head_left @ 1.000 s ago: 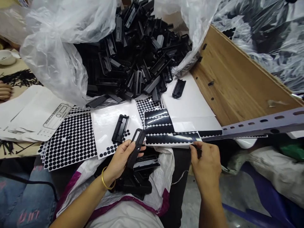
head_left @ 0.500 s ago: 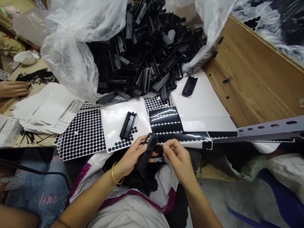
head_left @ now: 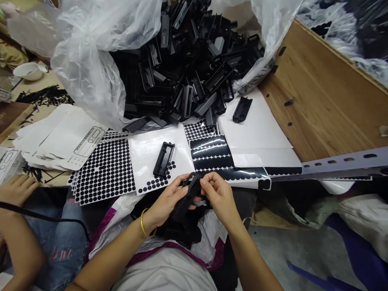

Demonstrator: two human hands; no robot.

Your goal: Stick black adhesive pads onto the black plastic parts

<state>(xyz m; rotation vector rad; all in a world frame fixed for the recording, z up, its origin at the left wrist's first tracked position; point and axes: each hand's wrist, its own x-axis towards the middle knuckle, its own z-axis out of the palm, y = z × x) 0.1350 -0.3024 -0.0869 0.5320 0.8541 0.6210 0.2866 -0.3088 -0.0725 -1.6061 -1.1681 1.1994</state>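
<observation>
My left hand (head_left: pixel 169 200) is wrapped round a black plastic part (head_left: pixel 185 199) with a woven, carbon-like surface, held tilted over my lap. The fingers of my right hand (head_left: pixel 217 194) are pinched together at the part's upper end; whatever sits between the fingertips is too small to make out. Below lies an opened white bag (head_left: pixel 209 242) with a purple edge, holding more black parts. Just beyond my hands, a black frame-like part (head_left: pixel 164 159) rests on a white sheet (head_left: pixel 145 141) that carries some round black stickers.
Sheets of black dots (head_left: pixel 106 173) and a glossy sticker strip (head_left: pixel 212 153) cover the bench. A heap of black parts (head_left: pixel 188 72) spills from a plastic bag (head_left: pixel 87 60). A wooden board (head_left: pixel 327 89) stands right. A co-worker's hand (head_left: pixel 18 190) is near printed cards (head_left: pixel 60 137).
My right hand has moved left and up, from beside the black part to touching its upper end. The co-worker's hand has come down from the bench to its front edge.
</observation>
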